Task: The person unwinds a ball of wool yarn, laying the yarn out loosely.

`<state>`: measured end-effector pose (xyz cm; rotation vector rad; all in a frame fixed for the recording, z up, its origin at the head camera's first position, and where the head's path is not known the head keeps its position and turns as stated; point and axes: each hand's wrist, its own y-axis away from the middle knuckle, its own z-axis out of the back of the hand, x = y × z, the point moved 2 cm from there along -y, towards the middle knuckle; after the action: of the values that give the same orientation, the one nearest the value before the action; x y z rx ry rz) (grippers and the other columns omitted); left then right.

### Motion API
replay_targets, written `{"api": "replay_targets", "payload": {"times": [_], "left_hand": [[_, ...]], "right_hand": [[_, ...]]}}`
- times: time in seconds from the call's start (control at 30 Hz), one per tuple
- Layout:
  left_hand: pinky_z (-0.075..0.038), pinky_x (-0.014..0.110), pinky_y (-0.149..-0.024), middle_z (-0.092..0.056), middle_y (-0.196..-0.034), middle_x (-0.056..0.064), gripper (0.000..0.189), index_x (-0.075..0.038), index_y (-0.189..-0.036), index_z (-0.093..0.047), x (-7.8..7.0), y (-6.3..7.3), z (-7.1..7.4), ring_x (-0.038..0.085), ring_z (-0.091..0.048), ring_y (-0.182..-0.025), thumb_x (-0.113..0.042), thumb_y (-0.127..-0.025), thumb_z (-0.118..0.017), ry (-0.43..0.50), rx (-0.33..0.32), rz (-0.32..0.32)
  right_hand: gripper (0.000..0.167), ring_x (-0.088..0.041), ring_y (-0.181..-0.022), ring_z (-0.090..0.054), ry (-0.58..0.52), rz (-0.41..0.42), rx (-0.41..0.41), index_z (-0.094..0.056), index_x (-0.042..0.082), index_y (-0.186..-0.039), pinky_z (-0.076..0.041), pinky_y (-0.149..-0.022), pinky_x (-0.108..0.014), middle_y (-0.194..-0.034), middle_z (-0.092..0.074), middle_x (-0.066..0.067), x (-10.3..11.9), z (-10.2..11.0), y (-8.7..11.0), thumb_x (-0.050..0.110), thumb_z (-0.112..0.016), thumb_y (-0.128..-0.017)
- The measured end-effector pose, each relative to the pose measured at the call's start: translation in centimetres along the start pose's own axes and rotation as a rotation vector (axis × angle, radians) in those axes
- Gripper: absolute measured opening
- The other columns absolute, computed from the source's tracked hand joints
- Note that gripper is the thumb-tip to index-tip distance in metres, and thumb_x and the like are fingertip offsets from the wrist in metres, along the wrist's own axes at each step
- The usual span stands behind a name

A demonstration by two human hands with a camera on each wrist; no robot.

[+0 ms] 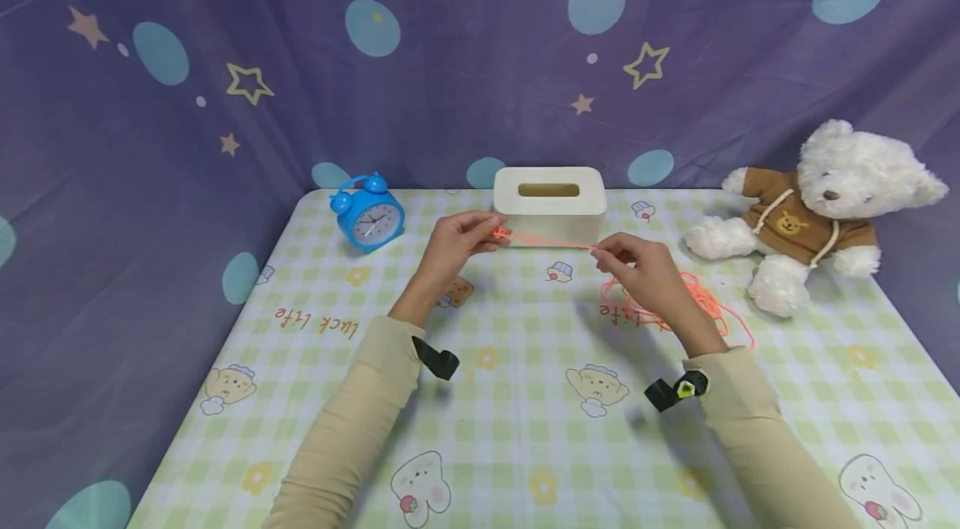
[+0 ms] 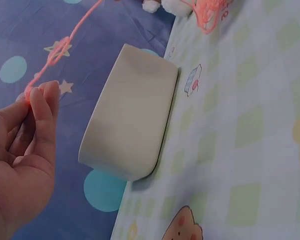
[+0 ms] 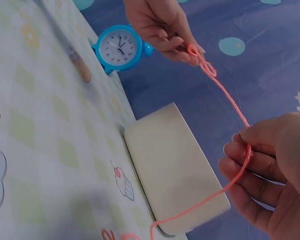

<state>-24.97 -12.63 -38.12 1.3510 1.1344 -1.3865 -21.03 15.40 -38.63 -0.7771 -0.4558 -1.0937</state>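
A strand of coral-pink yarn stretches between both hands, above the table and in front of a white tissue box. My left hand pinches its looped end between thumb and fingertips. A small loop in the yarn shows just beyond those fingertips in the left wrist view. With thumb and fingers, my right hand pinches the strand farther along. From there the yarn runs past the fingers and down toward the table in the right wrist view. A loose heap of the same yarn lies beneath the right forearm.
A blue alarm clock stands at the table's back left. On the right sits a white teddy bear in a brown hoodie. A green-checked cloth covers the table, and a purple patterned curtain hangs behind it.
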Motion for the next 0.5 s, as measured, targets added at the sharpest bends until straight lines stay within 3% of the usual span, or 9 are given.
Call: {"api": "replay_targets", "payload": {"times": [0.27, 0.5], "left_hand": [[-0.057, 0.026, -0.079, -0.073, -0.100, 0.008, 0.034, 0.003, -0.116, -0.065, -1.1, 0.7, 0.9, 0.012, -0.070, -0.084, -0.023, -0.093, -0.063, -0.009, -0.034, 0.019], [-0.057, 0.030, -0.080, -0.069, -0.107, 0.021, 0.029, 0.002, -0.115, -0.066, -2.3, 1.6, 1.6, 0.018, -0.071, -0.086, -0.018, -0.096, -0.059, -0.090, -0.051, 0.018]], "right_hand": [[0.019, -0.016, -0.073, -0.066, 0.036, -0.055, -0.026, -0.069, 0.014, -0.098, -0.047, -0.064, -0.028, -0.081, -0.071, -0.003, -1.1, 1.4, 0.5, 0.030, -0.060, -0.096], [0.022, -0.022, -0.076, -0.067, 0.058, -0.110, -0.035, -0.068, 0.014, -0.099, -0.048, -0.063, -0.026, -0.084, -0.071, -0.007, -2.5, 2.8, 1.1, 0.033, -0.058, -0.096]]}}
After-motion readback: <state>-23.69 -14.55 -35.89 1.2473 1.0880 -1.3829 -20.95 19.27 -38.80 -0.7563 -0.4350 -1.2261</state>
